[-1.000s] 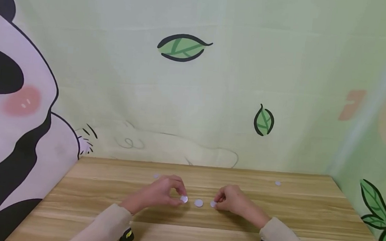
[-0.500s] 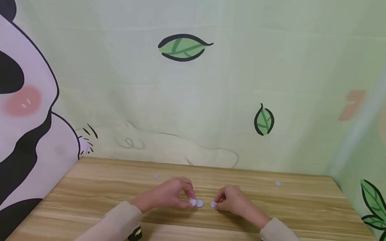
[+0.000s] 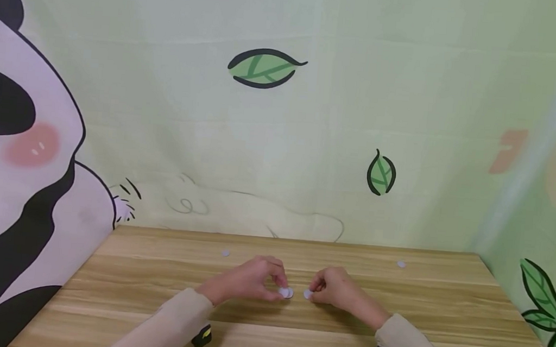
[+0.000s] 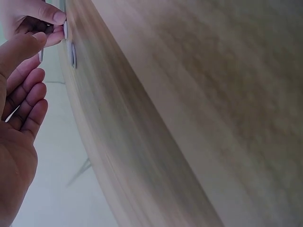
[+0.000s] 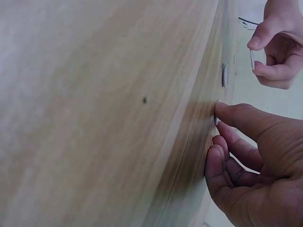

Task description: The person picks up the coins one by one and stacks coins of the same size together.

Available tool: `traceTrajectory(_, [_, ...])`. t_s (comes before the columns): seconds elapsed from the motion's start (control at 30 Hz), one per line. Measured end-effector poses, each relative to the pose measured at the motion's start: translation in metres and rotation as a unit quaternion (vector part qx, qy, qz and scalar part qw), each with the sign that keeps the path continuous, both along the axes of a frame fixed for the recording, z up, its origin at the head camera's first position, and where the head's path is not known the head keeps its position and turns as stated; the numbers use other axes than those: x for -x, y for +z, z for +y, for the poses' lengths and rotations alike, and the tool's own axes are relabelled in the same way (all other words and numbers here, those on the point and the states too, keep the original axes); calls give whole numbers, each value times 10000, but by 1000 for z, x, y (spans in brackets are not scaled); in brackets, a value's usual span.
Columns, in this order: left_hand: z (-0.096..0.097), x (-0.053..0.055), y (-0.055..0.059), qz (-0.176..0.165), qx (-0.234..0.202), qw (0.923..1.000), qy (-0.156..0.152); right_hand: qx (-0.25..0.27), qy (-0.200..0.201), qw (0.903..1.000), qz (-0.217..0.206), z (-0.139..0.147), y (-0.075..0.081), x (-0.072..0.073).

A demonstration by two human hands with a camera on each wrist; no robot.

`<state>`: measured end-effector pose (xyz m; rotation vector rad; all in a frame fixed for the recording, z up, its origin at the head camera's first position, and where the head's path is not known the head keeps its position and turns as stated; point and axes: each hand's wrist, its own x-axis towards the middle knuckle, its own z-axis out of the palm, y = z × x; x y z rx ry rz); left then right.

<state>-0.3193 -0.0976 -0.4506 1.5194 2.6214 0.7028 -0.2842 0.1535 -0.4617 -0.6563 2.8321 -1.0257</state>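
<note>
Our left hand (image 3: pixel 250 279) has its fingers pinched on a small white disc (image 5: pixel 252 60), held on edge just above a second disc (image 3: pixel 290 292) lying flat low in the middle of the frame. Our right hand (image 3: pixel 335 288) curls its fingers on a third disc (image 3: pixel 307 294) against the table (image 3: pixel 443 312). We judge these discs thin, light, stiff and smooth, best taken by the rim. Two more specks (image 3: pixel 225 253) lie near the far edge.

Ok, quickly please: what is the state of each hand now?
Left hand: pinches a white disc above the table.
Right hand: fingertip presses another white disc.
</note>
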Motion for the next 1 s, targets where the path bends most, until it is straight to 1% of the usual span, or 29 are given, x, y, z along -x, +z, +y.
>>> traceTrajectory(0.13, [5,1,0,-86,25,10000,8,-19,-27,10000,-21,0,0,0])
traceTrajectory(0.3, [12,2,0,-249,71,9995,164,-51,-29,10000,-65,-1,0,2])
traceTrajectory(0.43, [17,3,0,-318,121,9991,256,-95,21,10000,-6,0,-1,4])
traceTrajectory(0.57, [24,5,0,-315,184,9990,272,-94,29,10000,-12,0,-1,4])
traceTrajectory(0.8, [37,7,2,-279,264,9990,242,16,-66,9998,-187,-2,2,2])
traceTrajectory(0.87, [39,8,1,-297,321,9986,282,39,-55,9997,-214,-3,3,1])
traceTrajectory(1.0, [45,12,-2,-234,467,9981,312,16,-40,9999,-137,-3,2,1])
